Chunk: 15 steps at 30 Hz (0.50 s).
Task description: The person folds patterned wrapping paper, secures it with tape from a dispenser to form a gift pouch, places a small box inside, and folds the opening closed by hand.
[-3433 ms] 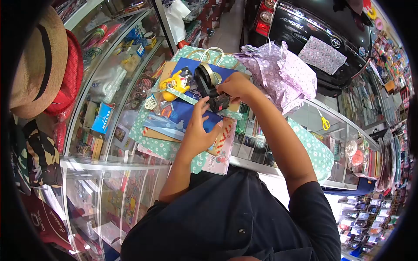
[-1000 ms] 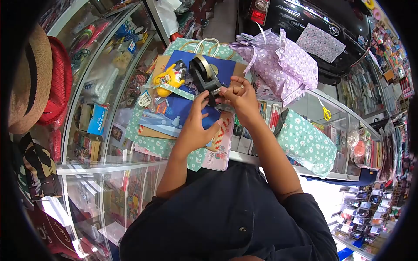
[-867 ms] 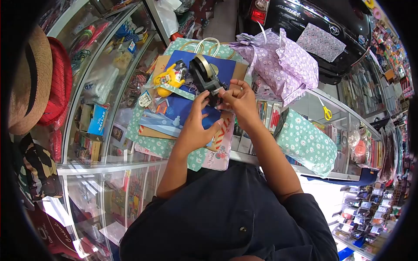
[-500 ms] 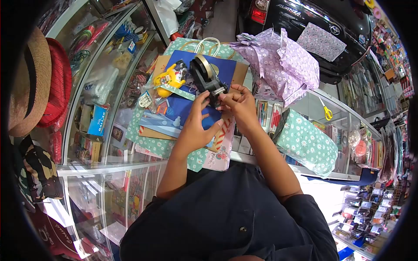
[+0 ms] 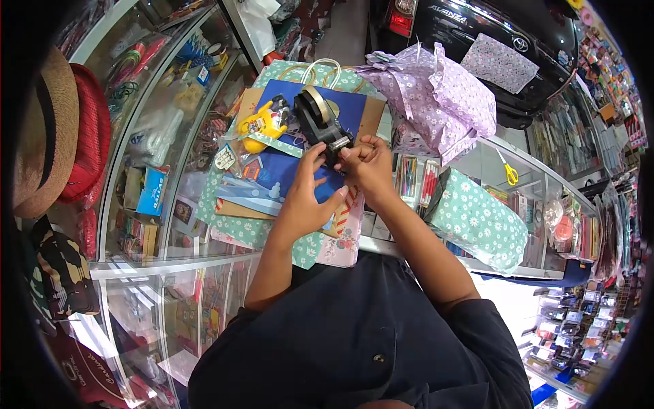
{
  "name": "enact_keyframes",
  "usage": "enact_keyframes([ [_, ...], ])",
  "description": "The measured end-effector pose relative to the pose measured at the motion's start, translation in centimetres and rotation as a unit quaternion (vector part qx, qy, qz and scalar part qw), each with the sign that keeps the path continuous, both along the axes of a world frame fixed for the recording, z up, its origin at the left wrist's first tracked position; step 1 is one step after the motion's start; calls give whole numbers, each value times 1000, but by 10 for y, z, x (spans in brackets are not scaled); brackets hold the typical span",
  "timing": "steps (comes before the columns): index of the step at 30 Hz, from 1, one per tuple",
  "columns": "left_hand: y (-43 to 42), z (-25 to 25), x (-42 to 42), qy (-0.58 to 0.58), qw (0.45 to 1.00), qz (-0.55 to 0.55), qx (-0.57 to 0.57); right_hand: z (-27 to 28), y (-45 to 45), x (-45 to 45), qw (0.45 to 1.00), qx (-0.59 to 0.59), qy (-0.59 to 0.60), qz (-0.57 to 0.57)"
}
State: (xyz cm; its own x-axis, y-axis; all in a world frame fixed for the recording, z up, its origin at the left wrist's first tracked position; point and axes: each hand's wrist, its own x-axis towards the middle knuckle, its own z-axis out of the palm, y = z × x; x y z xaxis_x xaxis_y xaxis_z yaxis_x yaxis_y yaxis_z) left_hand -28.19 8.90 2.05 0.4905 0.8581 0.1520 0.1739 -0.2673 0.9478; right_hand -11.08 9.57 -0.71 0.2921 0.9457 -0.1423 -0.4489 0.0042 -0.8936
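A black tape dispenser (image 5: 317, 123) with a large roll of tape stands on a blue paper gift bag (image 5: 272, 163). My left hand (image 5: 308, 198) has its thumb stretched away from the fingers, and its fingertips are at the near side of the dispenser. At the dispenser's cutter end, my right hand (image 5: 370, 170) has thumb and forefinger pinched together; what lies between them is too small to make out. A packaged yellow toy (image 5: 262, 127) lies left of the dispenser, with a green patterned strip (image 5: 276, 144) across its lower end.
Under the bags spreads green daisy wrapping paper (image 5: 211, 198) on a glass display counter (image 5: 184, 235). Purple floral gift wraps (image 5: 436, 95) stand at the back right. To the right lie a green daisy parcel (image 5: 480, 221) and yellow-handled scissors (image 5: 511, 176). Hats (image 5: 87, 133) hang at far left.
My right hand has shifted slightly left and its fingers have curled closer at the cutter. My left hand stays nearly still. The whole view has moved a little.
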Motion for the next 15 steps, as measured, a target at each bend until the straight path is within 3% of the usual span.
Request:
enact_keyframes([
  [15,4,-14,0,-12,1000,-1,15,-30,-2,-13,998,42,-9,-35],
])
